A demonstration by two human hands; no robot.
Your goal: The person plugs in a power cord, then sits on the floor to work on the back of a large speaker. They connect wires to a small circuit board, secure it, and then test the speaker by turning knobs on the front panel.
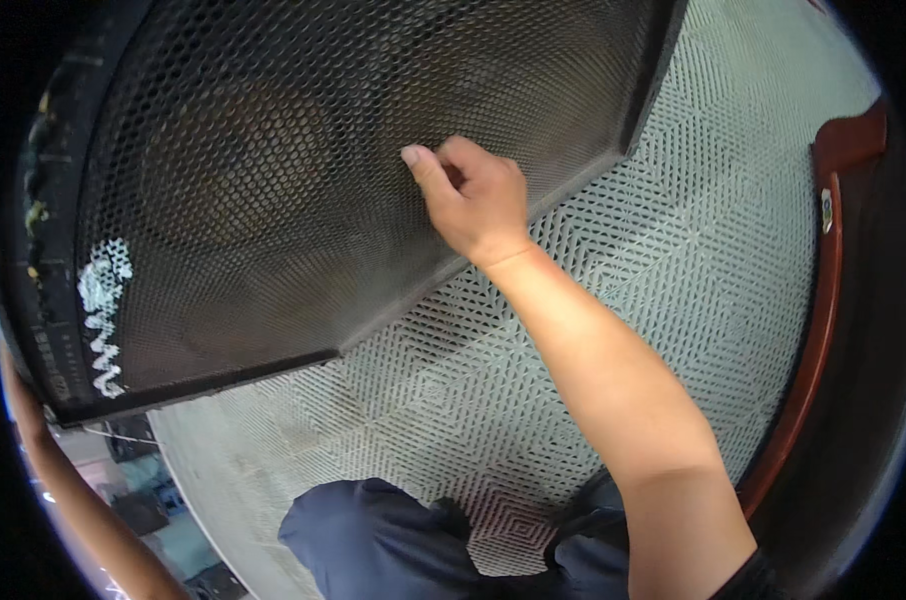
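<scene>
A large black speaker cabinet (58,300) fills the upper left, tilted over the floor, with a perforated grille (273,220) across its front. Faint round shapes show behind the holes. My right hand (478,195) is at the grille, its fingers curled in and the thumb lying along the mesh. Whatever those fingers hold, if anything, is hidden from view. At the far left my left forearm (93,520) reaches up to the cabinet's lower corner. The left hand's fingers are out of sight there. A white squiggly mark (103,300) runs down the grille's left side.
Pale green patterned floor tiles (693,240) lie beneath the cabinet. A dark piece with a reddish-brown curved edge (818,350) stands at the right. My knees in dark trousers (373,540) are at the bottom. Several mixed items (163,500) lie at the lower left.
</scene>
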